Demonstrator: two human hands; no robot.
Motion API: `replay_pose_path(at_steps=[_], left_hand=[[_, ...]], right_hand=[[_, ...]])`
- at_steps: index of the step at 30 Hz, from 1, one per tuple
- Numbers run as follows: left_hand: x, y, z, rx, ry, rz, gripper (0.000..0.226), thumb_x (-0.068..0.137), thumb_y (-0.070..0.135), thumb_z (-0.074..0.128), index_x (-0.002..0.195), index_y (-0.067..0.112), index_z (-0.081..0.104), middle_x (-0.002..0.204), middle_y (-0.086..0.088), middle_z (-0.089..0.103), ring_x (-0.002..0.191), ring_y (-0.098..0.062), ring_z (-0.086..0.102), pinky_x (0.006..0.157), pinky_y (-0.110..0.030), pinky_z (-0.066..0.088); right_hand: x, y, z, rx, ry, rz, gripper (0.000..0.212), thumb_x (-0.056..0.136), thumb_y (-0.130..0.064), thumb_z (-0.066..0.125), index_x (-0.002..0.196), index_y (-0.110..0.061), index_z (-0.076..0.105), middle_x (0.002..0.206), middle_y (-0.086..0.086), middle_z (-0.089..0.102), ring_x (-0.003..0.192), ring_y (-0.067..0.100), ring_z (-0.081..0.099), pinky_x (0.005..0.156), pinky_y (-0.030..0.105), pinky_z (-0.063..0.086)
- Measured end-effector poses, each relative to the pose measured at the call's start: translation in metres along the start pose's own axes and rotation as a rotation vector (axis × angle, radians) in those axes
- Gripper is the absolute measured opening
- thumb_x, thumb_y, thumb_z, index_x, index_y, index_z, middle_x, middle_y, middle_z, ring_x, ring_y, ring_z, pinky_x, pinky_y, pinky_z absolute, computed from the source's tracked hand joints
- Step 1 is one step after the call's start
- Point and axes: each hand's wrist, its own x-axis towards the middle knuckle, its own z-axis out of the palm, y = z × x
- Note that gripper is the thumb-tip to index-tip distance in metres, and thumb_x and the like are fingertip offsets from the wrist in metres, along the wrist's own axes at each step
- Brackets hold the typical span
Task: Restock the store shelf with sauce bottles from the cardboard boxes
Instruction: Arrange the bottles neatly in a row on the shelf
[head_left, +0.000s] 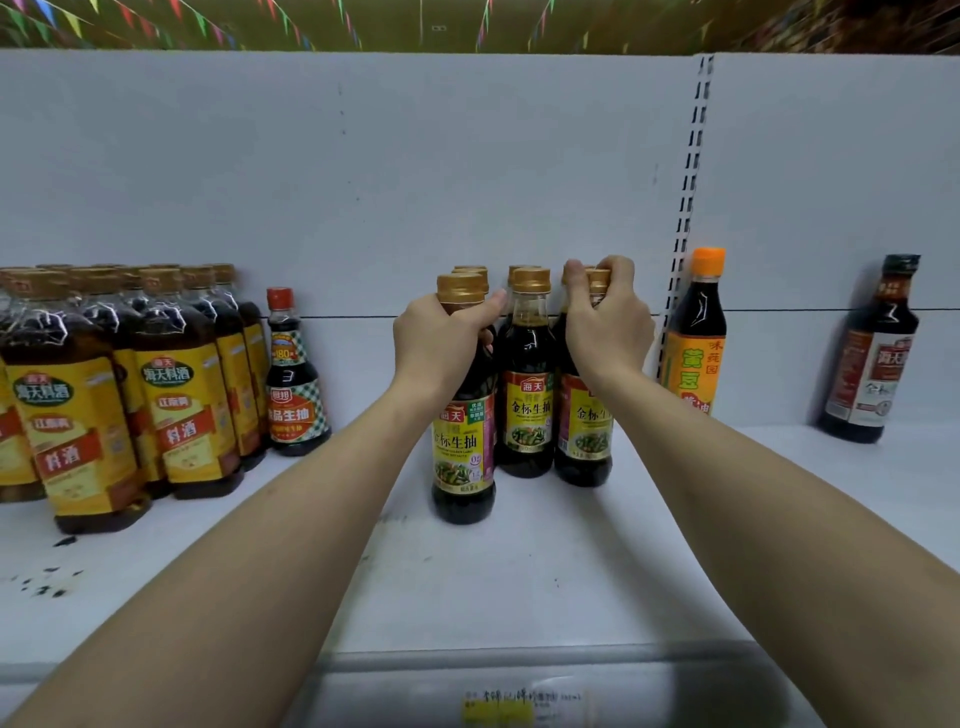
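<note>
Two-handed, gripping necks of front soy sauce bottle (462, 452) with left hand (441, 338) and rightmost bottle (587, 441) with right hand (605, 317), likely aligning rows.

1. The sauce bottles (525, 395) hold dark liquid and have gold caps and yellow and red labels. All stand upright in 3 close columns at the middle of the white shelf (519, 571).
2. The front left bottle (464, 452) stands nearest to the shelf edge, its neck gripped by the left hand (441, 338).

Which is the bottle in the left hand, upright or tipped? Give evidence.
Upright: the bottle rests base down on the shelf, cap straight above; the left hand grips its neck.
</note>
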Motion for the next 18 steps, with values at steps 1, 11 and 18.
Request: replay_pose_path(at_steps=[1,11,18], left_hand=[[0.000,0.000,0.000,0.004,0.001,0.001,0.035,0.091,0.048,0.074,0.072,0.019,0.073,0.069,-0.001,0.074,0.076,-0.023,0.075,0.088,-0.047,0.059],[0.001,-0.003,0.000,0.007,0.007,0.015,0.030,0.091,0.048,0.073,0.074,0.023,0.073,0.071,0.000,0.074,0.078,-0.022,0.075,0.088,-0.047,0.059],[0.003,-0.005,0.000,0.003,0.014,0.021,0.031,0.091,0.048,0.074,0.070,0.025,0.071,0.068,0.003,0.073,0.077,-0.021,0.075,0.086,-0.046,0.060]], right_hand=[[0.000,0.001,0.001,-0.003,0.003,-0.003,0.049,0.104,-0.060,0.041,0.130,-0.018,0.048,0.091,-0.003,0.063,0.084,0.025,0.058,0.074,0.035,0.037],[0.005,0.004,0.014,-0.002,0.034,0.032,0.053,0.103,-0.063,0.041,0.130,-0.018,0.044,0.090,0.003,0.066,0.084,0.027,0.061,0.073,0.037,0.038],[0.005,0.003,0.018,-0.033,0.061,0.001,0.055,0.103,-0.063,0.039,0.131,-0.015,0.044,0.092,0.004,0.064,0.088,0.030,0.061,0.078,0.041,0.044]])
